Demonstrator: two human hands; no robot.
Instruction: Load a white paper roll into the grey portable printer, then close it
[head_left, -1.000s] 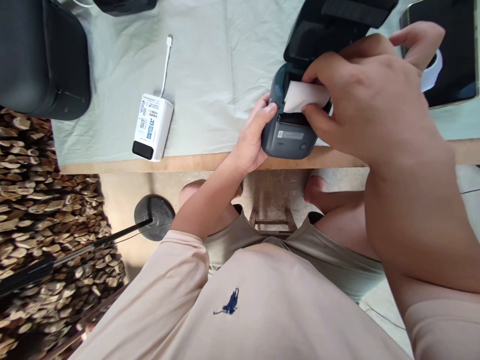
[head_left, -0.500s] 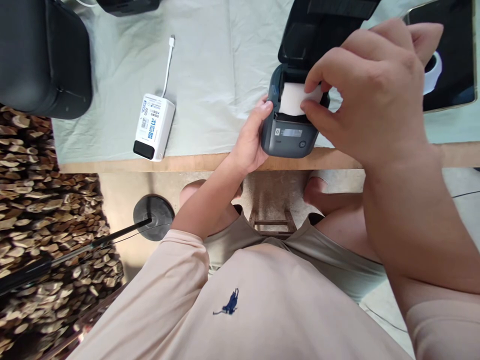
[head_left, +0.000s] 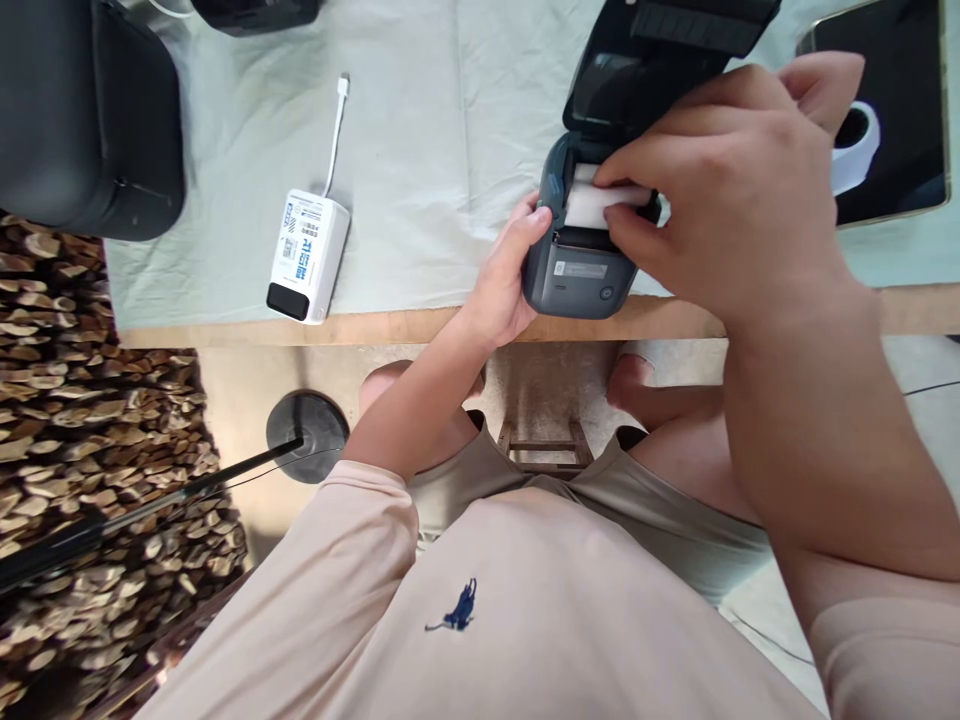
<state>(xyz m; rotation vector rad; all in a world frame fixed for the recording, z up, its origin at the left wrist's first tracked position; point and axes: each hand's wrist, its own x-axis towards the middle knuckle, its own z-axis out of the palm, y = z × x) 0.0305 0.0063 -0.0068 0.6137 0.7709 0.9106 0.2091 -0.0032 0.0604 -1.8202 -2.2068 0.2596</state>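
A dark grey label printer [head_left: 581, 275] stands near the table's front edge, its black lid [head_left: 630, 85] swung up. My left hand [head_left: 506, 275] grips the printer's left side, thumb on the rim. Inside the compartment lies a white paper roll [head_left: 589, 208]. My right hand [head_left: 735, 190] reaches over from the right and pinches the roll's paper between thumb and forefinger. The right end of the roll is hidden behind those fingers. Beyond the right wrist, a white ring-shaped roll [head_left: 862, 155] lies on a black tablet [head_left: 904, 70].
A white power bank [head_left: 309, 255] with a short cable lies left of the printer on the pale green tablecloth [head_left: 405, 150]. A black case [head_left: 82, 120] fills the far left corner. Below stand a round black stand base [head_left: 307, 435] and stacked firewood [head_left: 97, 300].
My right thumb and forefinger have moved slightly and the paper between them now looks lifted or folded. The lid and printer have tilted a little. My left hand keeps its hold.
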